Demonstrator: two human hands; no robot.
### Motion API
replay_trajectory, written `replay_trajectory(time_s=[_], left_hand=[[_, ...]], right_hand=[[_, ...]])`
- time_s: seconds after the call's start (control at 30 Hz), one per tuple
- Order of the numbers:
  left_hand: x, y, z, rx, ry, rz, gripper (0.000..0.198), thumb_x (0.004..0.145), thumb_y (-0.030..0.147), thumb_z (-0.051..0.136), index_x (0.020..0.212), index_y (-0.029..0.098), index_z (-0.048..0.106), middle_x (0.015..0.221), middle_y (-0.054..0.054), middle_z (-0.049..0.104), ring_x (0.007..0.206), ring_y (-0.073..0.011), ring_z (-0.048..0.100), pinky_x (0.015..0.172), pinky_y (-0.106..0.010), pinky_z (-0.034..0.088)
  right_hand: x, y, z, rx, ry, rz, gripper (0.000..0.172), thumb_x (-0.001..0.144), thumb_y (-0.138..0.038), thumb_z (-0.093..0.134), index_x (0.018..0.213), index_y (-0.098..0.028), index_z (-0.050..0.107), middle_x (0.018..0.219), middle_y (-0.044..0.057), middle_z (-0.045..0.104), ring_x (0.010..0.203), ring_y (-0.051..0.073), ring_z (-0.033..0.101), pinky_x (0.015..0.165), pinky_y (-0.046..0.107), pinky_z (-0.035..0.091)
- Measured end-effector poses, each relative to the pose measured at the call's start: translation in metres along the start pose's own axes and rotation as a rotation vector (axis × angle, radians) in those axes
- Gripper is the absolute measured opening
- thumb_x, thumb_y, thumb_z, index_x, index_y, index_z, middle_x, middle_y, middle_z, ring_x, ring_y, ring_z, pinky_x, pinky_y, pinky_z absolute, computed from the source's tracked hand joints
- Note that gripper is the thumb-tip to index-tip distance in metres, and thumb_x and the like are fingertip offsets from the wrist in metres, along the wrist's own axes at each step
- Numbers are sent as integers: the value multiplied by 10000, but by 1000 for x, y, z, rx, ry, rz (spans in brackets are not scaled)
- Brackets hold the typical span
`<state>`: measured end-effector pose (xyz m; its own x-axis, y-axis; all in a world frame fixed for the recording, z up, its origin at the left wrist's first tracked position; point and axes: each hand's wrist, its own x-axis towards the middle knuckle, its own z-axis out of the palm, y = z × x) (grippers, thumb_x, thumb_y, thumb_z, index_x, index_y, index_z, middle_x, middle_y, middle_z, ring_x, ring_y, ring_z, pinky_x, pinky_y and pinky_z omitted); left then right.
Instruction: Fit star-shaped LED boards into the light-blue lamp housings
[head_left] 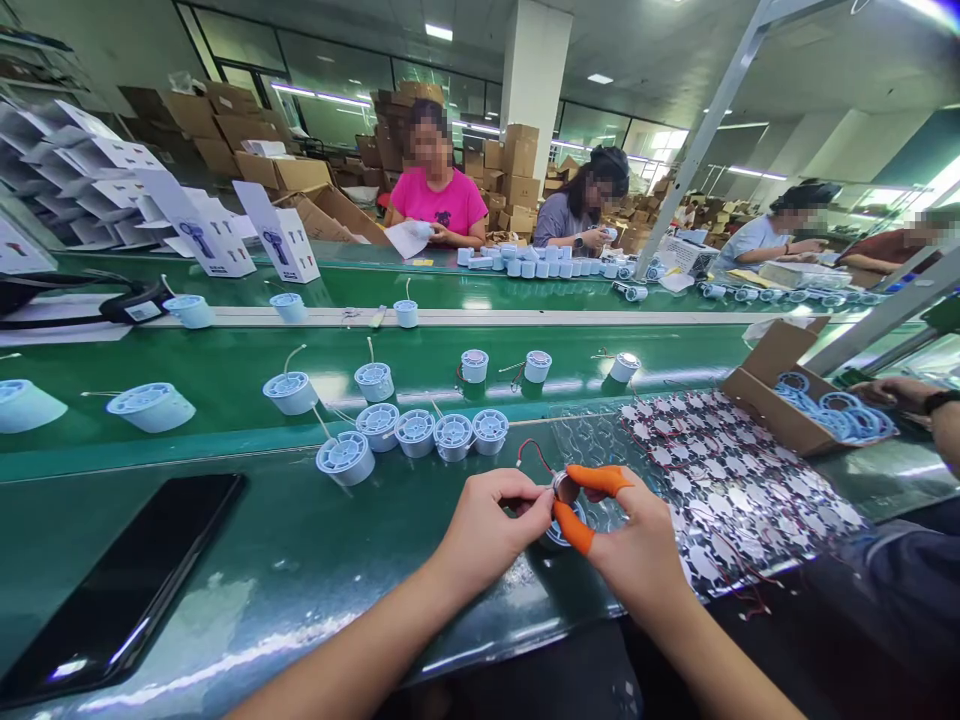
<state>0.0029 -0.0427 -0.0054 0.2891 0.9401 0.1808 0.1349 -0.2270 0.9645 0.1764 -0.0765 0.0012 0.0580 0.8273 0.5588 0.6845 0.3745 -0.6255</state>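
Observation:
Wearing orange finger cots on thumb and forefinger, my right hand (pixel 637 535) pinches a small round metallic disc-like part (pixel 565 487) with a red and black wire lead. The fingertips of my left hand (pixel 487 525) are closed at the near-left edge of the same part. Its wire (pixel 534 447) arches up to a small white connector. Directly below the hands stands a light-blue round plastic housing (pixel 556 536), mostly hidden. To the left, several similar housings (pixel 345 458) are grouped at the bench edge, some with a thin wire sticking up.
On my right lies a sheet of white boards with red wires (pixel 735 480), beside a cardboard box (pixel 806 415) of blue rings. A black phone (pixel 120 590) rests at left. More housings (pixel 291 393) sit on the green belt (pixel 420 350). Co-workers sit opposite; another person's hand (pixel 896 393) is at right.

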Motion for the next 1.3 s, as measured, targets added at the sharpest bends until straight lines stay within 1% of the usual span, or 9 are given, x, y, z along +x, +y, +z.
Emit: replay_trajectory(time_s=[0.17,0.37,0.53,0.7,0.9,1.03,1.13,1.23,1.3], left_hand=[[1,0,1,-16,-2,3,235,842,308,681,700,147,776,682,-56,678,646,-146,566,600,-248,430],[-3,-1,3,63,55,8,222,835,254,664,661,157,765,645,-40,659,617,-136,554,578,-244,410],[-4,-1,2,66,30,13,220,860,265,653,702,168,773,688,-45,683,651,-147,587,611,-249,448],[-2,1,1,60,19,48,170,851,266,675,766,177,791,733,-50,712,669,-152,611,620,-247,472],[-2,0,4,102,25,15,214,846,259,662,680,164,758,658,-39,669,627,-138,573,587,-238,443],[-2,1,2,175,42,28,166,840,198,623,725,159,737,672,-31,663,612,-134,582,554,-225,455],[-3,0,-4,307,71,235,170,844,134,581,899,165,739,745,-37,682,648,-142,618,588,-241,504],[-7,-5,-8,428,105,595,272,873,79,593,1097,182,707,853,-50,723,742,-149,670,697,-262,562],[-9,-10,-9,460,104,754,355,884,47,614,1203,194,669,981,-65,751,856,-157,706,792,-267,585]], right_hand=[[0,1,0,-5,-10,-6,291,771,-191,765,1051,-251,713,832,-2,679,756,179,628,698,321,522],[-4,3,2,-9,-24,-15,276,793,-194,742,1062,-243,709,873,17,685,797,188,630,738,341,533],[-3,2,2,-29,-13,42,277,774,-223,753,1049,-235,719,865,23,692,753,190,627,693,344,538],[-3,2,0,-57,-4,27,283,764,-210,755,1044,-234,721,838,18,683,757,194,635,686,341,543],[-4,0,0,-76,-13,-77,284,820,-179,704,1097,-243,704,893,45,688,831,212,647,758,373,559],[0,1,-3,-49,-24,-55,302,835,-155,672,1119,-255,686,930,52,692,880,218,661,819,396,569],[4,5,-9,-20,-50,14,325,818,-153,666,1127,-254,679,990,58,704,936,230,672,856,413,566],[7,6,-15,-13,-37,80,331,804,-172,672,1127,-238,687,1056,78,705,933,230,679,757,372,576],[7,2,-19,35,-84,107,327,802,-180,682,1123,-239,692,1026,65,713,891,210,684,704,338,576]])
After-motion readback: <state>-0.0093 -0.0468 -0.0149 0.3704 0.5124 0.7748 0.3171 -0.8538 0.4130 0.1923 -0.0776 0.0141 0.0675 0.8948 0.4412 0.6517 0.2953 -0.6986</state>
